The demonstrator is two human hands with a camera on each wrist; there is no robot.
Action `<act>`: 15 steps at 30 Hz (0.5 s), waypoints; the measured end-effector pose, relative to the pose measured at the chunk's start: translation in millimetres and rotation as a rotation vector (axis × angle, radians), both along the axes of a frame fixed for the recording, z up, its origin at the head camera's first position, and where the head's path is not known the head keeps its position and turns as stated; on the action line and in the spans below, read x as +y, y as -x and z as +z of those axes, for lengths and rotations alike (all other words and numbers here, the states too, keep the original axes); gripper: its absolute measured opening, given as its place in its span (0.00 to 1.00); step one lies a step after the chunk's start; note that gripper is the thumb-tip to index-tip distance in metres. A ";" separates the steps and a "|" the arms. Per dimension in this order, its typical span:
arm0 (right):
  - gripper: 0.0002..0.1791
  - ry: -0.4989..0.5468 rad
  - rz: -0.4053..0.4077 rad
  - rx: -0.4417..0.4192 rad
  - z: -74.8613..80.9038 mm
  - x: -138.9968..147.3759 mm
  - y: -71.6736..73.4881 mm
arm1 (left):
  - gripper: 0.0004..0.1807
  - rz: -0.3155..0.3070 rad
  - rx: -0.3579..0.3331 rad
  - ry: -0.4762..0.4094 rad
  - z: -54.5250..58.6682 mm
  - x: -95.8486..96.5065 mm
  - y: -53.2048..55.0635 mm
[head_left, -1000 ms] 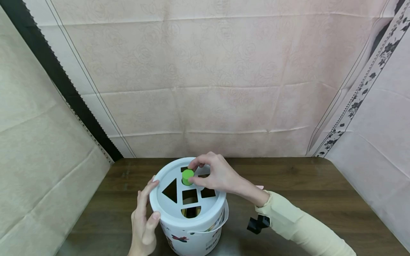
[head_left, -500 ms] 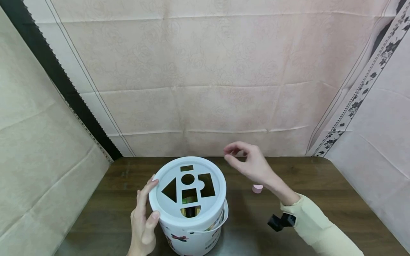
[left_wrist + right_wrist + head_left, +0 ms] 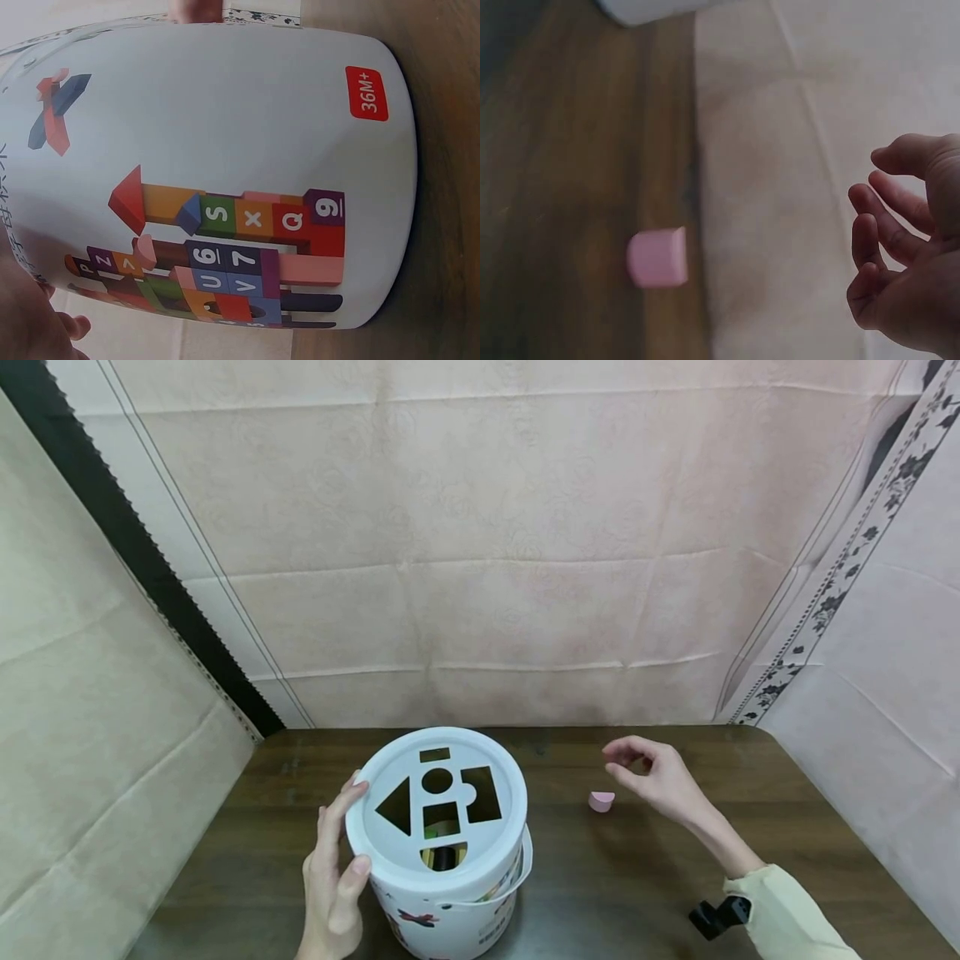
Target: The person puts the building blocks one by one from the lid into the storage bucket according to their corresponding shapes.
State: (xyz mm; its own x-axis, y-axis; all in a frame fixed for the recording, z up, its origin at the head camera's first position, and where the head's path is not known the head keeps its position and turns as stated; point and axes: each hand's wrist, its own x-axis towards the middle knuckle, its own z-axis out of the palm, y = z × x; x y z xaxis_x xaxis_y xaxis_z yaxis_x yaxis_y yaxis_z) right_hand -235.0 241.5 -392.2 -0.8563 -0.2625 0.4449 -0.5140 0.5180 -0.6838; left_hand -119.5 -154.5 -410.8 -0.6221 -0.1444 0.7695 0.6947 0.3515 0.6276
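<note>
A white toy block bucket [image 3: 450, 914] stands on the table. Its pale blue lid [image 3: 487, 852] has cut-out holes of several shapes. My left hand [image 3: 333, 877] holds the bucket's left side, thumb and fingertips curved against the lid's rim. Printed block pictures [image 3: 232, 232] cover the bucket wall in the left wrist view. My right hand [image 3: 656, 777] is in the air to the right, its fingers loosely bent and nothing between them. Just left of it a pink half-round block [image 3: 602, 802] lies on the table; the right wrist view shows this pink block [image 3: 658, 258] apart from the fingers.
The brown wooden table [image 3: 570, 893] ends at a cloth-covered back wall [image 3: 465, 618]. Cloth panels also close off both sides. A white handle [image 3: 528, 860] hangs at the bucket's right. Blocks inside show dimly through the lid's lower holes.
A green cylinder that my right hand pinched at the round hole has gone from the lid. My right hand has moved right, past the pink block. The left hand stays on the bucket.
</note>
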 end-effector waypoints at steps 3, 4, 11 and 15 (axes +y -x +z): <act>0.09 -0.004 -0.002 -0.015 -12.3 9.0 1.4 | 0.30 -0.001 -0.003 0.004 -0.2 -0.2 -0.5; 0.08 -0.001 -0.001 -0.020 -15.8 11.4 1.9 | 0.30 -0.004 -0.003 0.003 -0.1 -0.3 -0.6; 0.09 0.035 0.000 -0.058 -39.0 25.5 6.4 | 0.30 -0.012 0.008 0.006 -0.7 -0.8 -0.1; 0.10 0.067 -0.010 -0.090 -50.7 30.6 8.7 | 0.30 -0.007 -0.007 0.005 0.0 -0.5 -0.1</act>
State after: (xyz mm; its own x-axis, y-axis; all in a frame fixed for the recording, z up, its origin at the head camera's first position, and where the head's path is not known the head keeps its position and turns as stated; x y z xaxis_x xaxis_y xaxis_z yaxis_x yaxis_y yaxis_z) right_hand -243.6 272.0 -442.9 -0.8959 -0.2263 0.3822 -0.4441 0.4746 -0.7600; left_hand -119.4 -155.0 -410.8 -0.6285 -0.1359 0.7658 0.6927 0.3501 0.6306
